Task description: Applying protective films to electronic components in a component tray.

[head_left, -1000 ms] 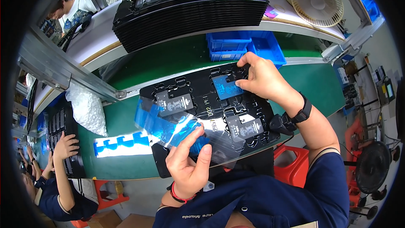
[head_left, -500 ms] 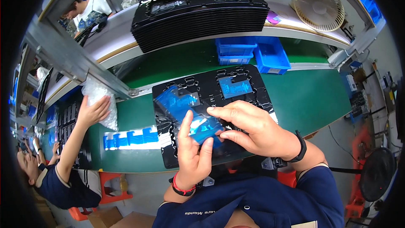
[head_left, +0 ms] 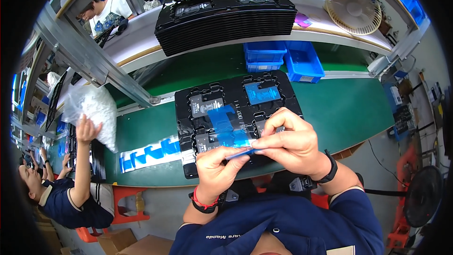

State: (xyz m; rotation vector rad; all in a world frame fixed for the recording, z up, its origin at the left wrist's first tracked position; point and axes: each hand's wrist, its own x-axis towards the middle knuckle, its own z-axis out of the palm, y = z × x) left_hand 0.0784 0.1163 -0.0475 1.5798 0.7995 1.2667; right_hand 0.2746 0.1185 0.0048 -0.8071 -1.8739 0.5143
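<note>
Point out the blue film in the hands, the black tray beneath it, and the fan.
Blue film (head_left: 226,126): head view, middle of the strip.
Black tray (head_left: 233,89): head view, bare upper middle.
Fan (head_left: 355,9): head view, its hub.

Pale characters (head_left: 239,114) run down the middle of the tray (head_left: 230,89), while the grey battery (head_left: 207,107) at its upper left and the blue battery (head_left: 262,95) bear fine print. White letters (head_left: 223,236) cross the shirt (head_left: 297,219); the label (head_left: 306,79) on the bin (head_left: 305,61) is too small to read.
</note>
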